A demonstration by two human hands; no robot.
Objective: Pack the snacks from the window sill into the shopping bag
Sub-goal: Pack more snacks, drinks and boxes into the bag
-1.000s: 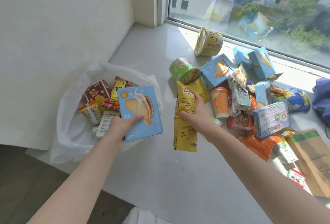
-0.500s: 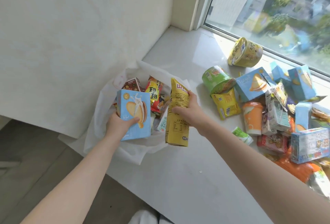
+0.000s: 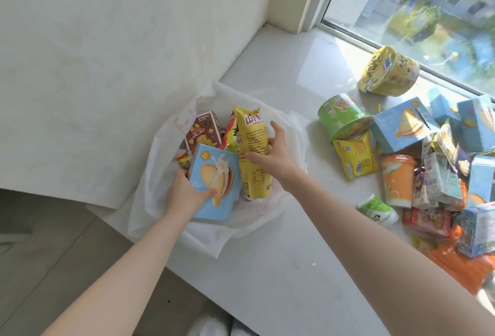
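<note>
We log the window sill [image 3: 281,276], running from 6 to 1 o'clock. The white shopping bag [image 3: 214,231] sits open at the sill's 9 o'clock edge, part full. The loose snack pile [image 3: 428,175] lies at 3 o'clock, apart from the bag. The yellow chip bag [image 3: 253,148] stands upright in the bag mouth. The right hand [image 3: 278,156] holds it, thumb across the front and fingers at the far side. The blue biscuit box [image 3: 214,185] sits at its 7 o'clock. The left hand [image 3: 184,196] grips the box's lower part, thumb on its face. We judge the step as dropping both in. The next move calls for letting go low inside, then reaching to 3 o'clock.
</note>
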